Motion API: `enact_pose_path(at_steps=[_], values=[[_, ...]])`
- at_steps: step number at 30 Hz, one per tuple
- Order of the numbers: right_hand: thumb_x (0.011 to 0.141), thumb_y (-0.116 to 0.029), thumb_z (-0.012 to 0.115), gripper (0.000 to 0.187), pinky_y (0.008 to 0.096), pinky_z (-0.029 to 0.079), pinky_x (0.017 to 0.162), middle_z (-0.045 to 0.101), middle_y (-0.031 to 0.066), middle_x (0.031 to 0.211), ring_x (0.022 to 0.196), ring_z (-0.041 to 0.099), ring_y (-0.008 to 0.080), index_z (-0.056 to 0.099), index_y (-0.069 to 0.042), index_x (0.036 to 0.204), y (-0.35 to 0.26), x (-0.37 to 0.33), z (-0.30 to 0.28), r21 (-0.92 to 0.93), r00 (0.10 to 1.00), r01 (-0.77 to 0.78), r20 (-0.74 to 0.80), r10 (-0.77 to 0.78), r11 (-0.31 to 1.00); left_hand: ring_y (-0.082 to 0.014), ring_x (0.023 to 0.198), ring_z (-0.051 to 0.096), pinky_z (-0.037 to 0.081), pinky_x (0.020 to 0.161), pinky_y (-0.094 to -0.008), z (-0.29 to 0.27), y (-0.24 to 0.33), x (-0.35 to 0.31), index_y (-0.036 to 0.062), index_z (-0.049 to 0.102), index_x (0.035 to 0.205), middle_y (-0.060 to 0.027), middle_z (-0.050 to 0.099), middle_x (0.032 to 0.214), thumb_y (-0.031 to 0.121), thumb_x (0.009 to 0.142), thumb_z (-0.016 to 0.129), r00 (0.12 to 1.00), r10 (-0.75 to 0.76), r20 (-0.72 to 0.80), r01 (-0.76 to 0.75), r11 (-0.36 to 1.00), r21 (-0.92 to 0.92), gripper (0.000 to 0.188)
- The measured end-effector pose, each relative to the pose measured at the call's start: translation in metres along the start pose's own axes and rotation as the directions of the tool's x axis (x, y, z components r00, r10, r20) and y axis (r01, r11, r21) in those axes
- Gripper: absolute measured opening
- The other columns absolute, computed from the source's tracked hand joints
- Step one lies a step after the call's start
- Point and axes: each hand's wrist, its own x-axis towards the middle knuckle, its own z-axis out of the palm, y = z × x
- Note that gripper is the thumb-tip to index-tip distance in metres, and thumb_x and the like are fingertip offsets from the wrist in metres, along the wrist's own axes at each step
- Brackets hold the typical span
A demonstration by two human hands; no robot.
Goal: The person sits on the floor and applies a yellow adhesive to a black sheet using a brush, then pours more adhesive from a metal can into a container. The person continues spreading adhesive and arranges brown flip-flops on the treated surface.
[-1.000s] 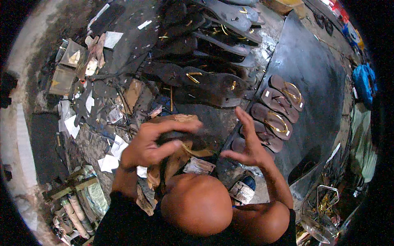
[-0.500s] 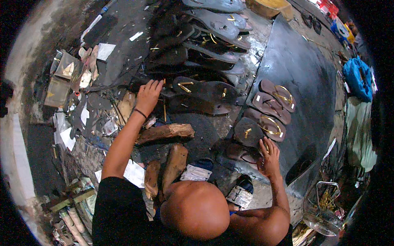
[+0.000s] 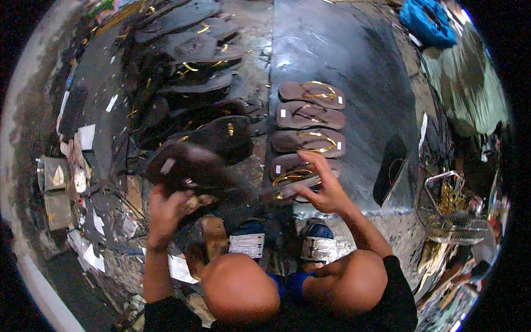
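Note:
My left hand (image 3: 167, 213) grips the edge of a dark brown flip-flop (image 3: 191, 160) with a small white label. Motion blurs both, and the flip-flop partly covers a dark sandal (image 3: 229, 138) at the front of the pile. At my right, brown flip-flops (image 3: 318, 119) lie in a column on a black sheet, some with gold straps. My right hand (image 3: 326, 188) is over the near end of that column, thumb and forefinger spread apart. A blurred flip-flop (image 3: 279, 193) lies beside its thumb.
Dark sandals (image 3: 193, 47) are piled at the far left. A wooden block (image 3: 214, 235) stands by my feet. Scraps and papers (image 3: 94, 221) litter the left floor. A wire-caged fan (image 3: 456, 229) is at the right, and a blue bag (image 3: 426, 22) lies far right.
The view has turned and shifted to the right. My left hand, which was reaching by the pile, now holds a flip-flop nearer me. My right hand has moved up over the column, fingers spreading.

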Motion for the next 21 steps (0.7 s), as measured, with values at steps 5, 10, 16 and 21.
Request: enact_pose_path(at_steps=[5,10,16,21], values=[[0.086,-0.016,0.068,0.039,0.0330,0.041,0.099,0.062,0.0059,0.113,0.111,0.054,0.0175,0.057,-0.003,0.121,0.011,0.051,-0.044,0.367,0.960,-0.279,0.128,0.248,0.887,-0.0150,0.095,0.057,0.047,0.079,-0.0280,0.111,0.054,0.110,-0.0015,0.052,0.122,-0.0069,0.059,0.108,0.005,0.083,0.061,0.950,0.179,0.257,0.111,0.575,-0.810,0.040],[0.087,-0.017,0.068,0.043,0.0265,0.046,0.086,0.061,0.0046,0.112,0.098,0.057,0.0127,0.053,-0.002,0.125,0.061,0.103,-0.146,0.311,0.974,-0.161,-0.103,0.201,0.937,-0.0134,0.099,0.057,0.045,0.078,-0.0254,0.161,0.066,0.239,0.0005,0.045,0.134,-0.0066,0.060,0.109,0.015,0.090,0.064,0.964,0.175,0.200,-0.012,0.779,-0.627,0.050],[0.085,-0.027,0.072,0.061,0.0291,0.049,0.086,0.061,0.0106,0.115,0.100,0.060,0.0163,0.047,0.004,0.131,0.171,0.192,-0.165,0.534,0.803,-0.226,-0.372,0.466,0.815,-0.0163,0.092,0.062,0.052,0.079,-0.0326,0.235,0.048,0.347,-0.0016,0.053,0.126,-0.0082,0.064,0.103,0.018,0.077,0.079,0.991,0.053,0.124,-0.004,0.930,-0.368,0.058],[0.078,-0.031,0.078,0.053,0.0311,0.053,0.081,0.067,0.0142,0.108,0.093,0.065,0.0192,0.062,0.002,0.117,0.243,0.220,-0.141,0.415,0.714,-0.268,-0.520,0.469,0.869,-0.0183,0.089,0.065,0.052,0.078,-0.0312,0.261,0.005,0.391,-0.0006,0.063,0.114,-0.0119,0.069,0.100,0.024,0.065,0.086,0.998,0.063,0.008,-0.063,0.998,0.008,0.058]])
